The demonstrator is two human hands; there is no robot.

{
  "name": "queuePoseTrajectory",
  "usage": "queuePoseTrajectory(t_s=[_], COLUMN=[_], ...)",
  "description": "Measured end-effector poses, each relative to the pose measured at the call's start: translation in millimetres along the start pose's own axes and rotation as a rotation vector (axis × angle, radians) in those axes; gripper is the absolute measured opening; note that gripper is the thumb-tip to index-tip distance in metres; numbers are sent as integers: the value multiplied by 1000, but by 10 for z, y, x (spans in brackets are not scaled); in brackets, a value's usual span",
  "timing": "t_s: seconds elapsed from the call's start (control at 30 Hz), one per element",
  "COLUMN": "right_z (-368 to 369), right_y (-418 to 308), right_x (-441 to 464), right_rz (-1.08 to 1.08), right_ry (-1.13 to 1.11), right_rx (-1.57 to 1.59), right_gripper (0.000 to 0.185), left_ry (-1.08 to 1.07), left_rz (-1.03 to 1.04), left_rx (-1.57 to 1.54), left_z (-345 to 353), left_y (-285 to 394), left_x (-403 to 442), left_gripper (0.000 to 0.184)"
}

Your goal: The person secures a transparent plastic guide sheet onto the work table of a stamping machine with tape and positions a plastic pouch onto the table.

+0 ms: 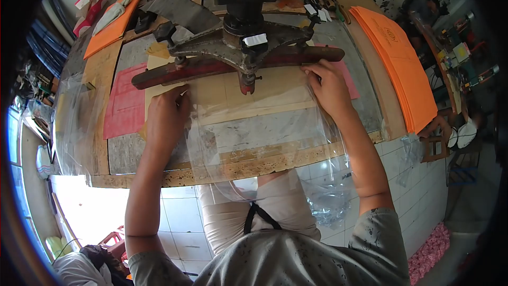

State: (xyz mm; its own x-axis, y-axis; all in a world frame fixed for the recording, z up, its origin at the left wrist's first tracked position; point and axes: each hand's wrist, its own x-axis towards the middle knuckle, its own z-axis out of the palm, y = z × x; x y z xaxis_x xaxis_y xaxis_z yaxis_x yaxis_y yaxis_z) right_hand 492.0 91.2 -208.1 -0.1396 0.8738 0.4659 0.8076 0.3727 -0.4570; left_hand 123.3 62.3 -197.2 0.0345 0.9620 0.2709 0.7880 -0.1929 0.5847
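Observation:
My left hand (168, 114) is closed, thumb against fingers, at the near left corner of a clear plastic sheet or bag (209, 151). With its fingers also pinched together, my right hand (329, 87) is at the far right side of the same plastic, close to the red-edged bar (301, 56) of a press. The plastic lies over a cream sheet (264, 82) and hangs past the table's front edge toward my lap. A dark metal bracket (248, 53) carries the bar above the cream sheet. Whether the bar touches the plastic I cannot tell.
A red sheet (123, 107) lies left on the grey work surface (248, 132). More clear plastic (79, 122) drapes over the left side. Orange printed sheets (394, 63) are stacked at right, another orange pile (114, 29) at back left. A person (423, 13) is far right.

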Motion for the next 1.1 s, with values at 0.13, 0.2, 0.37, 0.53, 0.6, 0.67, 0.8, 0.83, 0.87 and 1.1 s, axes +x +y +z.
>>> queuePoseTrajectory(t_s=[0.13, 0.2, 0.37, 0.53, 0.6, 0.67, 0.8, 0.83, 0.87, 1.1], right_z=[-7, -6, -12, 2, 6, 8, -10, -19, -10, -25], right_y=[7, 6, -21, -6, 0, 8, 4, 6, 0, -52], right_x=[0, 5, -18, -21, -27, -40, 7, 4, 8, 29], right_rz=[-13, 5, 41, -5, -9, -9, -10, -8, -10, 24], right_ry=[0, -19, -45, -20, -15, -18, -10, -11, -12, -46], right_rx=[-2, -7, 2, 4, 6, 6, -6, -21, -30, -6], right_gripper=[18, 19, 20, 17, 17, 19, 15, 15, 15, 18], left_ry=[-5, -11, -24, 24, 14, 9, 31, 43, 49, -86], left_rz=[-7, -22, -61, 42, 20, 14, 44, 53, 54, -178], left_rx=[-24, -47, -49, -10, -11, -17, -16, -8, -29, -91], left_z=[-20, -27, -35, 28, 9, 4, 2, 1, 16, -104], left_y=[33, 55, 62, -64, -20, 0, -1, 3, -20, 97], left_x=[-9, -1, -20, -35, -29, -37, 0, -3, -5, -17], left_gripper=[24, 23, 22, 23, 21, 21, 21, 21, 21, 30])
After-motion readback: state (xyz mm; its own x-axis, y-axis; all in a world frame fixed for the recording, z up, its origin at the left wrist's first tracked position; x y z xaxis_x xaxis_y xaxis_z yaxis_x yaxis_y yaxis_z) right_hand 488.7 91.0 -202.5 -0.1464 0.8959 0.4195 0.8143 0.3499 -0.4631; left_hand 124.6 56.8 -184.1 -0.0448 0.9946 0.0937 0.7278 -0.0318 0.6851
